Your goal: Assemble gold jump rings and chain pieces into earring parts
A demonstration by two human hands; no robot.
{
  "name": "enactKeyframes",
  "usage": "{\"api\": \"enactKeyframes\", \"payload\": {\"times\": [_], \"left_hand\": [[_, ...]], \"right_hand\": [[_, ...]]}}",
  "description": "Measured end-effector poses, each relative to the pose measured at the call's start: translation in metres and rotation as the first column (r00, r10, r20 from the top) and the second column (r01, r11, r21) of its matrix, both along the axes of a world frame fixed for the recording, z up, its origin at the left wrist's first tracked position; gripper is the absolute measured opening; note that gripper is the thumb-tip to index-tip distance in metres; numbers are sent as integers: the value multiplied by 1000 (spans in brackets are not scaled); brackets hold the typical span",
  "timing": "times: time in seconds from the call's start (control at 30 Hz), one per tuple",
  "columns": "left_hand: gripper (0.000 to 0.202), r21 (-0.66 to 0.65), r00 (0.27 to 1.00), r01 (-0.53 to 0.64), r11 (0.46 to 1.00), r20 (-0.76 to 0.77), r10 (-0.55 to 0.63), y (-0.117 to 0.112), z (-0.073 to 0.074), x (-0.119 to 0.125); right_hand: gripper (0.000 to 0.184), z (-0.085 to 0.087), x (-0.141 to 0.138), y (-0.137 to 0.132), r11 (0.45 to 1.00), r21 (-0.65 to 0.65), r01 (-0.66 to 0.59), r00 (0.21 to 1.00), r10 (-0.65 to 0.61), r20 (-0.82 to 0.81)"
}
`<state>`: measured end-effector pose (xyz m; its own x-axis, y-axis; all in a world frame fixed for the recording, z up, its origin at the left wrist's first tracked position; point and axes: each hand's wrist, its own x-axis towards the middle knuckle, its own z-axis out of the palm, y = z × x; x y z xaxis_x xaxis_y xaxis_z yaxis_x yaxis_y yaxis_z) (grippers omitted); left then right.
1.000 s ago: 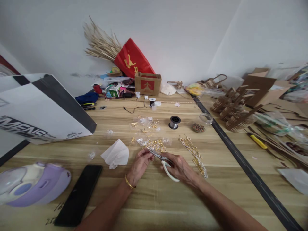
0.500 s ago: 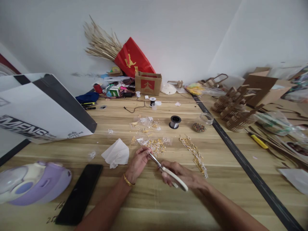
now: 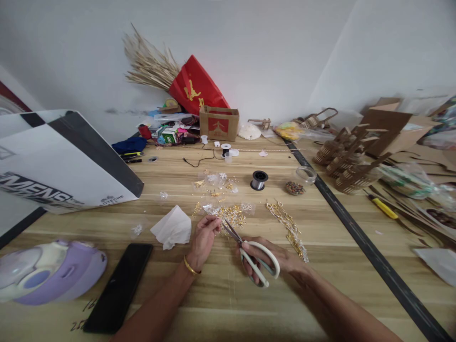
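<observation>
My right hand (image 3: 274, 261) grips white-handled scissors (image 3: 254, 259), fingers through the loops, the blades opened a little and pointing up-left toward my left hand. My left hand (image 3: 204, 236), with a gold bangle on the wrist, is pinched at the edge of a pile of small gold findings (image 3: 231, 214); what it pinches is too small to make out. A strand of gold chain pieces (image 3: 288, 230) lies just right of the scissors. A crumpled white tissue (image 3: 173, 228) sits left of my left hand.
A black phone (image 3: 119, 287) and a purple-white device (image 3: 46, 273) lie at the near left. A large white and black bag (image 3: 60, 161) lies behind them. A wire spool (image 3: 259, 180), bead jar (image 3: 301, 180), red bag (image 3: 195, 90), cardboard baskets (image 3: 349, 156) and a yellow knife (image 3: 383, 207) stand farther off.
The scissors swung from lying flat across both hands to upright in my right hand, the blades now slightly apart. My left hand stayed pinched by the gold pile.
</observation>
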<state>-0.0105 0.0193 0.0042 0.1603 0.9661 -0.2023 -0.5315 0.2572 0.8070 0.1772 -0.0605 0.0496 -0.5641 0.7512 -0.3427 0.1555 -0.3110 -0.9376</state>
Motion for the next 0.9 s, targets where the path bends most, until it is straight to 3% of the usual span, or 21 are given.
{"api": "enactKeyframes", "payload": {"times": [0.57,0.9], "left_hand": [[12,154,972,54,987,-233,-17,-10,4,8],[10,205,966,78,976,-256,-23,-9,-3,7]], "right_hand": [[51,-4,-10,-1,995,42,93,996,-93,-5],[48,-11,-14,-2,986,90,144,988,-148,47]]}}
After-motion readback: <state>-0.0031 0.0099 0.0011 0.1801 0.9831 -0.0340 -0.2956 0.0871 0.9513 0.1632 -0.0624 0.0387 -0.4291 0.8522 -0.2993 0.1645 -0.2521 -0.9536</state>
